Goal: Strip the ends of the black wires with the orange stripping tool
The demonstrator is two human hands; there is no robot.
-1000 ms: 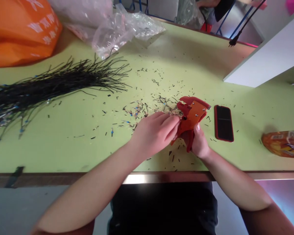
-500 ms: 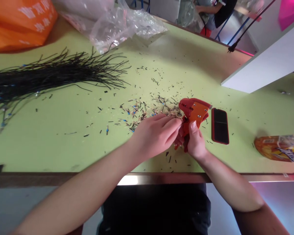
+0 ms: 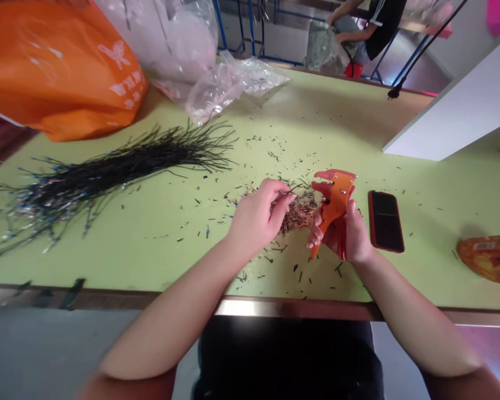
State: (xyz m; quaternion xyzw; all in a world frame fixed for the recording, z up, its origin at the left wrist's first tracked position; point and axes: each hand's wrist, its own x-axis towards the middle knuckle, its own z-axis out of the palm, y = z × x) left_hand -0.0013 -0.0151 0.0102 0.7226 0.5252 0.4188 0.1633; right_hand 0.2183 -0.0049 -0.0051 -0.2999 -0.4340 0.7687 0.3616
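Note:
My right hand grips an orange and red wire stripper by its handles, jaws pointing up and away from me. My left hand sits just left of the tool, thumb and fingers pinched on a thin black wire piece whose end points toward the jaws. Between the hands lies a small heap of copper-coloured wire scraps. Short black insulation bits are scattered over the green table around both hands.
A long bundle of black wires lies at the left. Behind it sit an orange bag and clear plastic bags. A black phone lies right of the stripper, a snack packet at the far right. A white board and another person are at the back.
My left hand has drawn back from the stripper's jaws with a wire piece pinched in it. The stripper has tilted more upright in my right hand. The camera view has risen.

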